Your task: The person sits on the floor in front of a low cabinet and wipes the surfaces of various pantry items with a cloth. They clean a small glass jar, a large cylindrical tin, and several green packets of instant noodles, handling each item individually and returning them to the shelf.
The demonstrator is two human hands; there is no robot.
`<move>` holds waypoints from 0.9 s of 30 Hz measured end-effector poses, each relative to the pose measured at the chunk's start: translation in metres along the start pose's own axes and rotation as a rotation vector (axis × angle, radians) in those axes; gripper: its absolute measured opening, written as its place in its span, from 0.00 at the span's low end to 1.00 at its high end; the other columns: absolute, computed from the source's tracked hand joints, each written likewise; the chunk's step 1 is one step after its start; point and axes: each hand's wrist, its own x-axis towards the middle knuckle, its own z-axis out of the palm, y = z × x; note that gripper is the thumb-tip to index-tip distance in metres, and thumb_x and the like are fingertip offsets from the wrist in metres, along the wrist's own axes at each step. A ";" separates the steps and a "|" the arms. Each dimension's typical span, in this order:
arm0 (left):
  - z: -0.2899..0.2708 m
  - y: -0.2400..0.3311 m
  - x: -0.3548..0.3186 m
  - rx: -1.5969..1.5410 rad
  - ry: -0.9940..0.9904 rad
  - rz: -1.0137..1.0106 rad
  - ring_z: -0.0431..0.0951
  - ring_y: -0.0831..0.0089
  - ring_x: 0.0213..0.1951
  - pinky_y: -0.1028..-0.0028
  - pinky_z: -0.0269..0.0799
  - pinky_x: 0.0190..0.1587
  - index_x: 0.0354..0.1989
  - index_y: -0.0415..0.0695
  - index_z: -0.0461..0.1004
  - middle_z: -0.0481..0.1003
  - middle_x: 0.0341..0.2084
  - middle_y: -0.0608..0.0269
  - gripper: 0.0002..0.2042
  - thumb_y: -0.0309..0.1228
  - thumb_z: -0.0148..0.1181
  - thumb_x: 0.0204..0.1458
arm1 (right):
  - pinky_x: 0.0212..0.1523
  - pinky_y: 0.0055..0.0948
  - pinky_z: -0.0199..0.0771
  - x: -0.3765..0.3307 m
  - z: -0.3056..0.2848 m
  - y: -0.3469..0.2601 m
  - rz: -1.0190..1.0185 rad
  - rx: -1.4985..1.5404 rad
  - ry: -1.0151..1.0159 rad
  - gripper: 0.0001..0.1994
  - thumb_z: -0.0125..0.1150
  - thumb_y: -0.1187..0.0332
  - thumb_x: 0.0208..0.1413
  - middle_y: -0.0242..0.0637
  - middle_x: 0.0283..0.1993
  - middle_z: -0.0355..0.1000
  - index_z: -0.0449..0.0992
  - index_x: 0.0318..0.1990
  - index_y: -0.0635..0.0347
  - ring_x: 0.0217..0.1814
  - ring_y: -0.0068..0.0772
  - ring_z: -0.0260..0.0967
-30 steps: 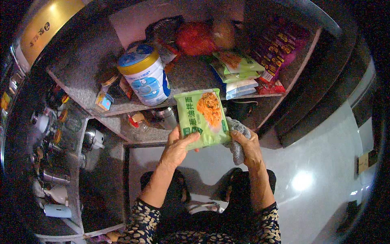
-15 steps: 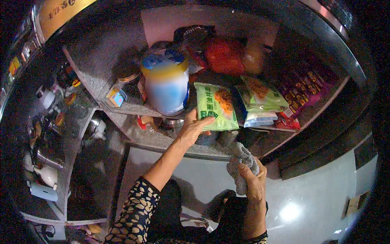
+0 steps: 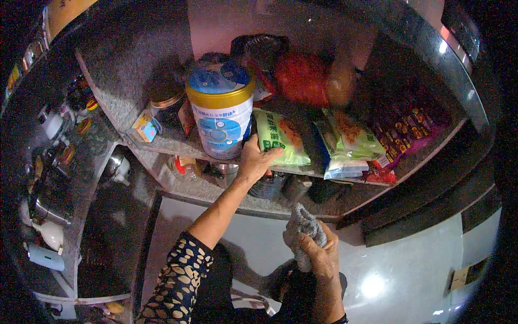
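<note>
My left hand [image 3: 257,161] grips the near edge of a green noodle packet [image 3: 286,141], which lies on the upper shelf [image 3: 183,143] against a large tin. The tin [image 3: 222,116] is white and blue with a gold band and a blue lid. Lower down, in front of the shelves, my right hand [image 3: 322,254] is closed around a crumpled grey cloth [image 3: 303,232]. On the packet's right sits a stack of more green packets [image 3: 352,137], with pale blue and white packaging beneath them.
Purple packets [image 3: 407,127] fill the shelf's right part, beside a small red packet [image 3: 380,174]. Behind is a red bag [image 3: 302,78]. A jar [image 3: 166,105] and small box [image 3: 145,128] stand left. Below are a red-capped bottle [image 3: 186,167] and dark pots [image 3: 267,186].
The green packet has been lowered and pushed back onto the shelf beside the tin, with my left hand still on it. My right hand has moved down and left with the grey cloth.
</note>
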 end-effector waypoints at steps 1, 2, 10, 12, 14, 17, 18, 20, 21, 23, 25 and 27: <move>-0.004 -0.009 0.004 0.138 0.066 0.093 0.73 0.73 0.18 0.76 0.68 0.14 0.43 0.36 0.65 0.75 0.25 0.60 0.22 0.35 0.65 0.43 | 0.36 0.25 0.71 0.001 0.004 0.000 0.010 0.012 -0.013 0.18 0.64 0.66 0.47 0.36 0.35 0.75 0.72 0.45 0.64 0.34 0.24 0.71; -0.009 -0.024 0.012 0.277 0.135 0.185 0.73 0.71 0.19 0.75 0.70 0.16 0.43 0.35 0.64 0.75 0.25 0.59 0.23 0.35 0.65 0.43 | 0.36 0.24 0.71 0.002 0.007 0.000 0.019 0.024 -0.026 0.17 0.64 0.66 0.47 0.36 0.35 0.75 0.72 0.45 0.64 0.34 0.24 0.71; 0.005 -0.003 -0.017 0.573 0.238 0.408 0.67 0.47 0.50 0.60 0.64 0.52 0.57 0.34 0.55 0.63 0.49 0.36 0.37 0.40 0.65 0.42 | 0.37 0.24 0.71 0.001 0.015 -0.003 0.034 0.073 -0.056 0.16 0.63 0.70 0.48 0.36 0.38 0.75 0.72 0.44 0.66 0.36 0.25 0.71; 0.003 0.003 -0.022 0.669 0.174 0.364 0.65 0.45 0.52 0.58 0.63 0.52 0.58 0.36 0.56 0.61 0.51 0.35 0.38 0.42 0.65 0.41 | 0.38 0.24 0.71 -0.001 0.017 -0.009 0.070 0.069 -0.047 0.16 0.64 0.70 0.48 0.36 0.38 0.75 0.72 0.44 0.66 0.37 0.25 0.71; 0.004 0.008 -0.026 0.865 0.118 0.291 0.63 0.44 0.53 0.56 0.62 0.53 0.58 0.38 0.57 0.60 0.53 0.36 0.37 0.43 0.65 0.41 | 0.38 0.24 0.71 -0.002 0.018 -0.011 0.085 0.079 -0.042 0.16 0.64 0.70 0.48 0.35 0.38 0.75 0.73 0.44 0.65 0.37 0.25 0.71; 0.004 0.018 -0.028 0.932 0.121 0.226 0.62 0.43 0.54 0.56 0.60 0.55 0.58 0.41 0.59 0.59 0.54 0.38 0.36 0.45 0.65 0.41 | 0.38 0.23 0.71 -0.002 0.018 -0.013 0.108 0.084 -0.045 0.16 0.64 0.69 0.48 0.35 0.38 0.75 0.73 0.45 0.65 0.37 0.24 0.71; 0.004 0.014 -0.027 0.969 0.142 0.276 0.62 0.44 0.54 0.56 0.60 0.55 0.58 0.40 0.59 0.59 0.55 0.39 0.36 0.46 0.65 0.41 | 0.38 0.23 0.71 -0.003 0.018 -0.014 0.135 0.063 -0.041 0.16 0.64 0.69 0.48 0.35 0.38 0.75 0.73 0.45 0.65 0.37 0.24 0.71; 0.000 -0.002 -0.023 1.042 0.185 0.378 0.61 0.45 0.55 0.56 0.60 0.55 0.57 0.40 0.60 0.58 0.55 0.40 0.36 0.47 0.64 0.41 | 0.38 0.23 0.71 -0.002 0.016 -0.011 0.145 0.064 -0.045 0.17 0.64 0.68 0.48 0.35 0.38 0.75 0.72 0.45 0.64 0.37 0.24 0.71; 0.000 -0.006 -0.022 1.044 0.192 0.403 0.61 0.45 0.55 0.56 0.61 0.54 0.57 0.40 0.60 0.57 0.56 0.40 0.36 0.47 0.65 0.41 | 0.38 0.23 0.71 0.000 0.014 -0.004 0.127 0.085 -0.049 0.17 0.65 0.68 0.48 0.34 0.38 0.75 0.72 0.45 0.64 0.37 0.24 0.71; -0.001 -0.012 -0.022 1.046 0.209 0.452 0.60 0.46 0.55 0.56 0.61 0.54 0.56 0.40 0.61 0.57 0.56 0.41 0.36 0.46 0.65 0.40 | 0.37 0.23 0.71 0.000 0.011 -0.001 0.098 0.091 -0.051 0.17 0.65 0.67 0.48 0.34 0.38 0.75 0.72 0.45 0.64 0.36 0.24 0.71; -0.004 -0.012 -0.023 1.027 0.207 0.492 0.63 0.48 0.51 0.58 0.64 0.50 0.54 0.41 0.63 0.60 0.51 0.44 0.35 0.45 0.67 0.39 | 0.37 0.23 0.71 0.000 0.012 -0.006 0.074 0.069 -0.067 0.17 0.65 0.67 0.48 0.34 0.38 0.75 0.72 0.45 0.64 0.36 0.24 0.71; -0.007 -0.015 -0.023 1.016 0.196 0.505 0.64 0.49 0.48 0.60 0.65 0.49 0.53 0.41 0.64 0.61 0.48 0.46 0.33 0.43 0.68 0.38 | 0.37 0.23 0.71 -0.001 0.013 -0.007 0.091 0.090 -0.058 0.17 0.64 0.67 0.48 0.34 0.38 0.75 0.73 0.45 0.64 0.36 0.24 0.71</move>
